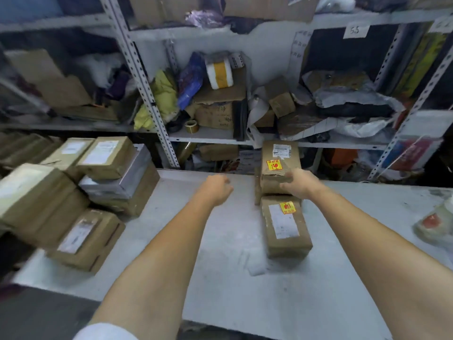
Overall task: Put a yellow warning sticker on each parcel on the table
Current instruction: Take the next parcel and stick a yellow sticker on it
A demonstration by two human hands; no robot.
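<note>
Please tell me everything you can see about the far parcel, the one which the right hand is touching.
The far parcel is a brown box, wrapped in what looks like cardboard or paper. A white label sits at its far end, with a yellow sticker printed in red just below. Its near end looks crumpled. It lies at the back edge of the table, just behind the near parcel. The right hand grips its near end.
</note>
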